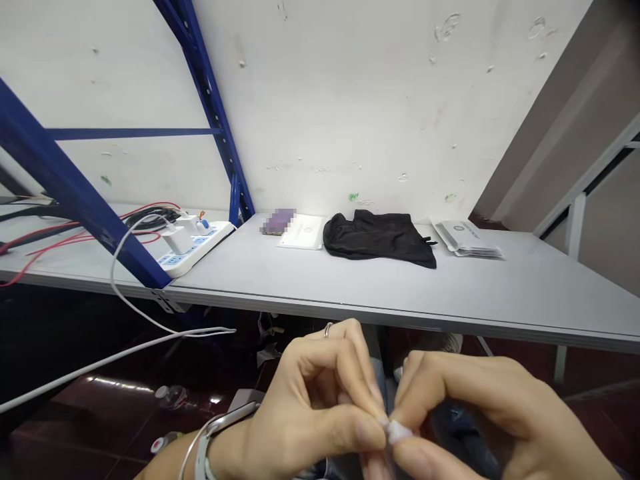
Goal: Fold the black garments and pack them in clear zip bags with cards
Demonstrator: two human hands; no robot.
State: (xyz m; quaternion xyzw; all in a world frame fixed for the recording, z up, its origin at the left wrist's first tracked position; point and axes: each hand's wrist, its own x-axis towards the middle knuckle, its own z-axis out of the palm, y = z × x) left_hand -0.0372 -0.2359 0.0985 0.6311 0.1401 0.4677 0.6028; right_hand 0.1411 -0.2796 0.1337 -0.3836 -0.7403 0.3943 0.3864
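My left hand (320, 400) and my right hand (480, 407) meet in front of the shelf's near edge, fingertips almost touching. Between the thumb and forefinger of my right hand is a small white piece (399, 432), too small and covered to name. The left thumb and forefinger are pinched together right beside it, at its left end. Whether they grip the same piece is hidden by the fingertips. A ring and a wristband (203, 453) are on my left hand and wrist.
On the grey shelf (300, 283) lie a black cloth bag (380, 238), a white box (303, 232), a purple blurred item (279, 221) and flat packets (465, 239). A power strip (200, 248) with plugs stands left by a blue post (85, 180). A white cable (115, 360) hangs across the left.
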